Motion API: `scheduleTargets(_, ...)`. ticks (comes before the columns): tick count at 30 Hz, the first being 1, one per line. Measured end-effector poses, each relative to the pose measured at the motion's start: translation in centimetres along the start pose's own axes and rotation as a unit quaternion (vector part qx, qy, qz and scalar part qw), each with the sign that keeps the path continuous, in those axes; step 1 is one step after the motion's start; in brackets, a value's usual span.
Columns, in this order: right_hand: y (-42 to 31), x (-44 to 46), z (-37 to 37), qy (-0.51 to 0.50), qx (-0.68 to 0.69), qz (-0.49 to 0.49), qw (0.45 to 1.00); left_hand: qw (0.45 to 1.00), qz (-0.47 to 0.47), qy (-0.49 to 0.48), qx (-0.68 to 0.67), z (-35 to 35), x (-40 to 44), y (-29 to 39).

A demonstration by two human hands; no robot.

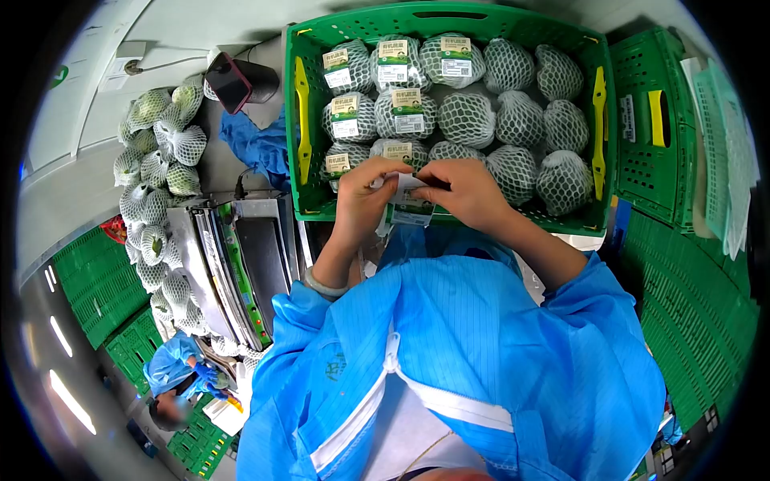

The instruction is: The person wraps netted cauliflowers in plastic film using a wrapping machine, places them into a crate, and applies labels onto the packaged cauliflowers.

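Both hands meet over the near edge of a green crate (449,14). My left hand (365,196) has its thumb and fingers pinched on a strip of printed labels (411,210). Opposite it, my right hand (464,191) pinches the top of the same strip, which hangs down between the hands. Inside the crate lie several round vegetables in white foam nets (468,120), in rows. Those on the left and in the upper middle carry labels (393,60); the ones toward the right show none.
More netted vegetables (154,200) are piled at the left, beside a phone (228,83) and a blue cloth (258,144). Metal panels (241,264) stand below them. Green crates (658,120) are at the right. A person in blue (180,369) is at the lower left.
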State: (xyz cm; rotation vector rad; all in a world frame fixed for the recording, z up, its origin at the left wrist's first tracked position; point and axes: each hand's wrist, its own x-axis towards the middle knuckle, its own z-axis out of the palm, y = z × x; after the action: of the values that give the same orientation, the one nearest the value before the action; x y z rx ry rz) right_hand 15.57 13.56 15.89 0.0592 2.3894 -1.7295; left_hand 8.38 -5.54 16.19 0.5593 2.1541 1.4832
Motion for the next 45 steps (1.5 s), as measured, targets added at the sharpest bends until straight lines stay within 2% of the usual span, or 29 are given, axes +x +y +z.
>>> scheduleTargets(2,0.0,-0.4,-0.2,0.031,-0.073,-0.066,0.995,0.999,-0.015,0.004,0.051,-0.1,-0.2,-0.4)
scheduleTargets(4,-0.2,-0.5,-2.2,0.042,-0.078,-0.06,0.994,0.99,-0.043,0.024,0.134,-0.5,-1.0,-1.9)
scheduleTargets(5,-0.2,-0.3,-3.6,0.047,-0.079,-0.057,0.994,0.994,-0.016,0.054,0.09,-0.7,-1.0,-2.5)
scheduleTargets(7,0.8,1.3,-7.1,0.232,0.091,0.036,0.968,0.993,0.036,0.112,0.0,-0.9,-1.3,-3.2)
scheduleTargets(8,3.0,2.7,-8.6,0.236,0.072,0.02,0.969,0.98,0.002,0.145,-0.134,-0.7,-1.2,-3.2)
scheduleTargets(9,5.4,4.1,-9.4,0.239,0.052,0.005,0.97,0.971,-0.049,0.143,-0.185,-0.6,-1.3,-2.9)
scheduleTargets(11,9.8,6.2,-7.9,0.126,-0.216,0.028,0.968,0.938,-0.147,0.135,-0.282,-0.9,-1.0,-1.8)
scheduleTargets(12,12.7,6.3,-7.1,0.111,-0.35,-0.055,0.929,0.941,-0.142,0.105,-0.288,-0.9,-0.9,-1.6)
scheduleTargets(15,11.9,6.5,-7.1,0.187,-0.448,0.014,0.874,0.97,-0.056,0.08,-0.224,-0.5,-0.7,-0.7)
scheduleTargets(16,10.3,5.9,-7.1,0.179,-0.434,-0.001,0.883,0.989,-0.057,0.044,-0.132,-1.1,-1.0,-1.2)
scheduleTargets(18,5.3,3.8,-4.7,0.082,-0.181,0.053,0.979,0.996,-0.012,0.017,-0.084,-1.4,-0.8,-2.6)
scheduleTargets(20,3.7,1.8,-1.8,-0.079,-0.007,0.001,0.997,0.996,0.003,0.02,-0.091,-0.8,-0.6,-2.2)
scheduleTargets(22,1.5,0.0,0.1,-0.096,0.053,-0.001,0.994,0.99,-0.07,0.011,-0.119,-0.4,-0.4,-1.6)
scheduleTargets(23,1.3,-0.3,0.1,-0.087,0.001,-0.011,0.996,0.985,-0.109,0.007,-0.132,-0.2,-0.5,-1.4)
scheduleTargets(25,0.9,-0.9,0.3,-0.072,-0.098,-0.029,0.992,0.992,-0.088,-0.018,-0.089,-0.3,-0.8,-1.3)
scheduleTargets(26,1.1,-1.3,0.1,-0.022,-0.095,-0.099,0.99,0.994,-0.077,-0.032,-0.066,-0.4,-1.0,-1.3)
scheduleTargets(29,-0.6,-1.8,-3.1,0.133,-0.036,-0.036,0.99,0.981,-0.183,-0.024,0.062,-0.9,-2.0,-1.3)
scheduleTargets(30,-0.2,-1.8,-4.5,0.186,0.082,0.016,0.979,0.973,-0.209,-0.003,0.093,-1.6,-2.1,-2.0)
scheduleTargets(31,0.8,-1.4,-6.1,0.236,0.199,0.069,0.949,0.989,-0.138,0.038,0.042,-1.9,-2.2,-2.7)
scheduleTargets(32,2.4,-0.8,-6.7,0.228,0.185,0.044,0.955,0.995,-0.066,0.079,-0.009,-2.2,-2.2,-3.4)
scheduleTargets(33,3.6,-0.6,-6.0,0.168,0.084,0.062,0.98,0.991,0.009,0.118,-0.061,-2.2,-2.1,-3.7)
scheduleTargets(34,5.0,-0.5,-4.8,0.106,-0.017,0.079,0.991,0.973,-0.085,0.187,-0.108,-1.5,-1.8,-2.7)
scheduleTargets(35,7.0,-0.4,-3.3,0.043,-0.118,0.095,0.987,0.967,-0.127,0.167,-0.141,-1.6,-1.8,-2.7)
scheduleTargets(36,10.9,-0.9,-1.4,0.036,-0.233,0.01,0.972,0.959,-0.17,0.146,-0.174,-1.8,-1.9,-2.8)
scheduleTargets(37,10.3,-0.7,-1.5,0.04,-0.308,0.029,0.95,0.947,-0.213,0.125,-0.207,-2.0,-2.0,-2.9)
scheduleTargets(40,8.6,0.3,-1.5,0.052,-0.466,0.075,0.88,0.942,-0.193,0.075,-0.264,-1.3,-1.3,0.0)
scheduleTargets(42,5.6,0.0,-2.1,0.046,-0.152,0.07,0.985,0.943,-0.173,0.056,-0.279,-0.7,-1.0,1.6)
scheduleTargets(43,3.8,-0.3,-2.0,0.037,0.014,0.066,0.997,0.964,-0.128,0.027,-0.233,-0.7,-0.9,1.1)
scheduleTargets(45,2.0,-1.0,-1.0,-0.003,0.055,-0.007,0.998,0.989,-0.033,-0.035,-0.14,-0.3,-0.5,-0.1)
